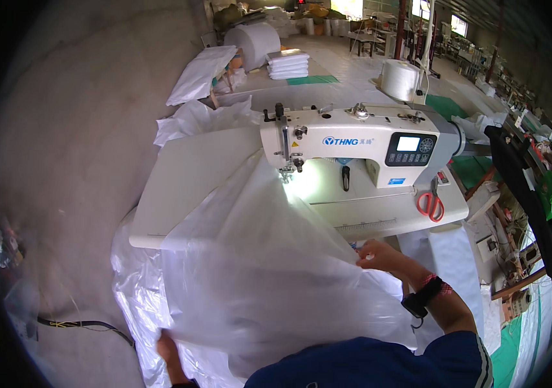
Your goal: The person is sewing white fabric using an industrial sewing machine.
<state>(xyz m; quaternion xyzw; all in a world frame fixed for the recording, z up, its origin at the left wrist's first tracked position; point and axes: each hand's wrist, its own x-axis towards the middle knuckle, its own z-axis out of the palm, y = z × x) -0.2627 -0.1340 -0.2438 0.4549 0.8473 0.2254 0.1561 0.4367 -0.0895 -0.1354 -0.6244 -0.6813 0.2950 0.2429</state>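
Observation:
A large translucent plastic sheet (256,258) drapes from under the needle of a white sewing machine (353,142) down over the front of the white table (185,174) toward me. My right hand (379,254) pinches the sheet's right edge near the table's front rim. At the bottom of the view my left hand (167,352) grips the sheet's lower left part. The machine's lamp lights the sheet at the needle.
Red-handled scissors (431,205) lie on the table's right end. More plastic film (137,284) piles on the floor at the left. A black cable (82,324) runs over the concrete floor. A white thread cone (400,79), film rolls and stacked sheets stand behind.

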